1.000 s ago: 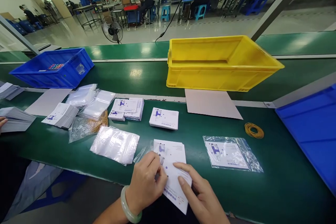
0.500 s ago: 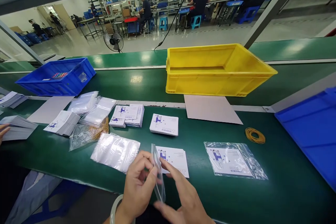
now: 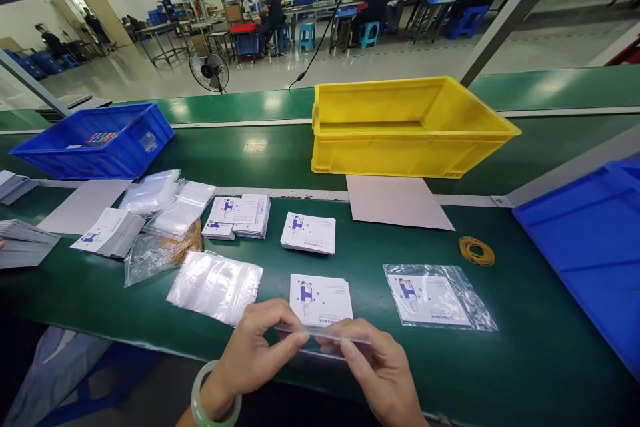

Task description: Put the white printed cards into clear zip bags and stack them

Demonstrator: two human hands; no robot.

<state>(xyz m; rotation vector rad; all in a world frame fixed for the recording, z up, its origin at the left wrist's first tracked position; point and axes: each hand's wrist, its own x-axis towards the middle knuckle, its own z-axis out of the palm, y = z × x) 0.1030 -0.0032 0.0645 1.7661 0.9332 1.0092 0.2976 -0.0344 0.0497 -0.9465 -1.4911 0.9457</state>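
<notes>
Between my two hands, near the table's front edge, is a clear plastic bag [image 3: 325, 345] held edge-up. My left hand [image 3: 267, 343] pinches its left side between thumb and fingers. At its right side, my right hand [image 3: 373, 360] grips with the thumb in front and fingers behind. Just beyond the bag lies a white printed booklet [image 3: 323, 299] with a purple figure. A bagged booklet [image 3: 430, 299] rests flat to the right. Left of my hands is a stack of clear bags [image 3: 217, 285]. A booklet stack [image 3: 309, 232] sits farther back.
A yellow bin [image 3: 400, 153] stands at the back over a grey board [image 3: 400, 207]; blue bins [image 3: 100, 147] flank the table. Rubber bands [image 3: 477, 251] lie at right. More booklets [image 3: 109, 232] and plastic bags [image 3: 183, 210] lie at left. Another person's fingertips show at the far left edge.
The clear bag has turned from upright to crosswise between my hands. My right hand has closed on its right side. The view has shifted slightly.
</notes>
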